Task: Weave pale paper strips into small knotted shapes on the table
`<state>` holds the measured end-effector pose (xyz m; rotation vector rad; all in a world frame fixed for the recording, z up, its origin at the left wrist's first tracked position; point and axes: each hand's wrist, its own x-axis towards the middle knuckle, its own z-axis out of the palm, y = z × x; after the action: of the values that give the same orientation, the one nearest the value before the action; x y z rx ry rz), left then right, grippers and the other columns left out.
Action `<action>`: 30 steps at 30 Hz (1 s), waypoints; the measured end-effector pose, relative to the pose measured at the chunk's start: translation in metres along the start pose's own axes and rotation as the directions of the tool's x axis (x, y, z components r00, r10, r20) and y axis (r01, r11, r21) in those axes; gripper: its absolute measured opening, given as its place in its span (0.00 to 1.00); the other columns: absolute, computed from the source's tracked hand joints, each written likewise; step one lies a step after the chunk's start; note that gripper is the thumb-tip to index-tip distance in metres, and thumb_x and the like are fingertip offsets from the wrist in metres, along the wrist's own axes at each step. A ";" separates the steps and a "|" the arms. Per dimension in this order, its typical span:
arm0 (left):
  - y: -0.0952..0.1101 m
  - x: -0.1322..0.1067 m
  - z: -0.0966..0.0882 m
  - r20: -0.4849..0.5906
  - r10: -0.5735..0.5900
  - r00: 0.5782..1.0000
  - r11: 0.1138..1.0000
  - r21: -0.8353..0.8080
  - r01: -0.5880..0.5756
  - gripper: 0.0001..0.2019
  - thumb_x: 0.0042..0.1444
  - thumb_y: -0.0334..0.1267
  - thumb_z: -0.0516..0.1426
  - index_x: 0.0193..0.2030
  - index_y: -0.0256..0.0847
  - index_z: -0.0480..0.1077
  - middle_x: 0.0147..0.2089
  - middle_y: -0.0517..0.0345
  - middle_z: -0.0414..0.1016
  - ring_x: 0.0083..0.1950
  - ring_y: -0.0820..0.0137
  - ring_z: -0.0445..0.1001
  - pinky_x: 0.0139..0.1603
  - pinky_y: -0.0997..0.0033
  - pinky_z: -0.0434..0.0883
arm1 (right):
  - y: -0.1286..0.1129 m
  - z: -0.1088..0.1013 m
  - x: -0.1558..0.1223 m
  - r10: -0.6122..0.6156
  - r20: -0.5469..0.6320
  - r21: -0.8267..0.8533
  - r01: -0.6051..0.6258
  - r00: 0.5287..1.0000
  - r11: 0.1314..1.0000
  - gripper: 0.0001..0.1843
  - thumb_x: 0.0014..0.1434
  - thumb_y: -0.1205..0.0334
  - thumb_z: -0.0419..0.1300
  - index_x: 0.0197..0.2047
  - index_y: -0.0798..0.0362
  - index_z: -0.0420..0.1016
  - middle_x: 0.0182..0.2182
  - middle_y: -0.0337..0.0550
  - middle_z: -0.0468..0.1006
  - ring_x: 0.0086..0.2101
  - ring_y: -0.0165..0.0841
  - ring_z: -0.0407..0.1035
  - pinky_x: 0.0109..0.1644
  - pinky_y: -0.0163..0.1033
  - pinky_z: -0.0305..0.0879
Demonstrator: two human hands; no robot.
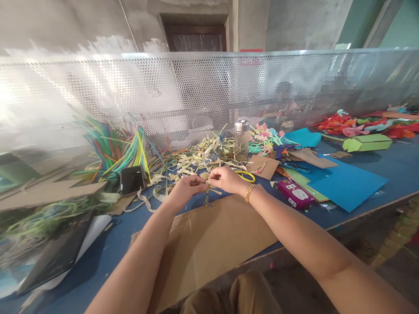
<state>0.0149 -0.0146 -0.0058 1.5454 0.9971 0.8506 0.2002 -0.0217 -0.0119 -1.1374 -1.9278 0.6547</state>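
My left hand (185, 188) and my right hand (225, 179) meet above a sheet of brown cardboard (209, 244) on the blue table (108, 244). Both pinch a thin pale paper strip (209, 186) between their fingertips. A short green stem hangs below the strip. My right wrist wears a gold bracelet (249, 192). A pile of pale yellow paper strips (203, 159) lies just beyond the hands.
A perforated metal screen (209, 91) runs along the table's far side. A glass jar with a metal lid (241, 140), yellow-handled scissors (246, 175), a black phone (131, 179), coloured stems (121, 146), a pink box (295, 194), blue paper (347, 183) and paper flowers (340, 123) lie around.
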 end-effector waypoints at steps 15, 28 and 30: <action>0.000 0.003 -0.004 -0.171 -0.003 0.985 0.998 -0.056 -0.007 0.15 0.36 0.45 0.68 0.28 0.38 0.75 0.25 0.58 0.73 0.25 0.75 0.66 0.27 0.74 0.61 | -0.004 0.001 -0.001 -0.113 -0.148 -0.069 0.104 0.982 0.992 0.07 0.52 0.62 0.65 0.36 0.53 0.78 0.34 0.43 0.80 0.34 0.31 0.72 0.41 0.36 0.64; -0.001 0.004 -0.002 -0.174 -0.002 0.985 0.990 -0.142 -0.023 0.16 0.34 0.45 0.69 0.28 0.38 0.75 0.25 0.58 0.73 0.27 0.74 0.68 0.26 0.74 0.61 | -0.008 0.002 -0.001 -0.242 -0.186 -0.190 0.206 0.952 0.960 0.04 0.56 0.63 0.61 0.33 0.51 0.78 0.32 0.41 0.77 0.34 0.31 0.68 0.41 0.35 0.60; -0.001 0.004 0.000 -0.189 0.013 0.982 0.987 -0.152 -0.042 0.16 0.34 0.45 0.69 0.28 0.39 0.75 0.26 0.59 0.72 0.28 0.74 0.68 0.27 0.74 0.61 | -0.007 0.003 0.000 -0.242 -0.190 -0.180 0.209 0.952 0.961 0.04 0.57 0.63 0.61 0.33 0.52 0.78 0.31 0.41 0.77 0.34 0.30 0.68 0.41 0.35 0.60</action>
<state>0.0165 -0.0112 -0.0067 1.3671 1.0201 1.0841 0.1948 -0.0255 -0.0084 -1.0150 -1.9143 0.2503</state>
